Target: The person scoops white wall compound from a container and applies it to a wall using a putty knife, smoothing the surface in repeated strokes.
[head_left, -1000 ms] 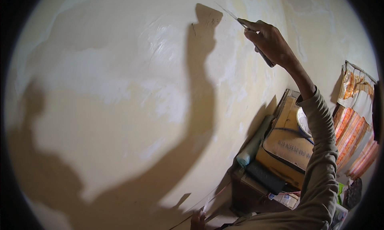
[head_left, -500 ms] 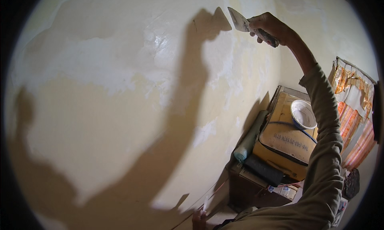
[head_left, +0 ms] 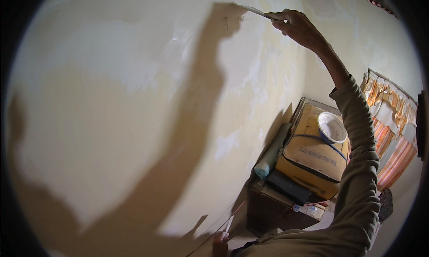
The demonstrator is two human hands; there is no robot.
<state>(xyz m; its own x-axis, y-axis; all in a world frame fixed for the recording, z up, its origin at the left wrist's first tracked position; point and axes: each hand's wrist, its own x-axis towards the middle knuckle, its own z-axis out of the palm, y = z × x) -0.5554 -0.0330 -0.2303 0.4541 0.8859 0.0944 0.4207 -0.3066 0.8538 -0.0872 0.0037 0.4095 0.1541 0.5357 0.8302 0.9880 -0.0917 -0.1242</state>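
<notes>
High up on the patchy wall, my right hand is closed around a putty knife. Its blade is seen nearly edge-on, and the tip meets its own shadow at the wall, so it appears to touch there. Most of the handle is hidden in my fingers. Low at the bottom edge, my left hand grips a narrow, pale, flat piece that sticks up from the fist; its exact kind is unclear. Whitish filler patches and bare yellowish areas cover the wall.
To the right, a yellow-brown case sits on a dark chest. On it stands a white-lined bowl; a greenish roll lies along the wall side. An orange patterned curtain hangs beyond my right sleeve.
My right hand has moved slightly left and turned, swinging the putty knife from face-on to edge-on, its tip now at the wall. My left hand still holds the pale piece low down.
</notes>
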